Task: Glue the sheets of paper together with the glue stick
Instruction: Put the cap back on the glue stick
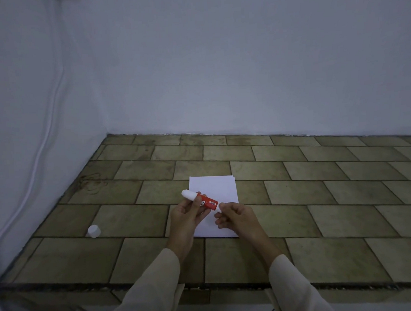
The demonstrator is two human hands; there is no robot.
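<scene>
Red/wht glue stick (208, 202), wht paper sheets (213, 186) & cap (93, 231), olive-tan brick-pattern tiles (297, 185), cream sleeves (145, 291).

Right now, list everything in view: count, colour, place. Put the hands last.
glue stick: one, red with white ends, held above the paper
paper sheets: a stack, count unclear, white, on the tiles under the hands
cap: one, white, on the tiles left of the hands
cable: one, white, down the left wall
tiled surface: one, olive-brown, meeting the walls
walls: two, white, behind and left
sleeves: two, beige, bottom
left hand: grips the stick's red body
right hand: pinches its white near end
</scene>
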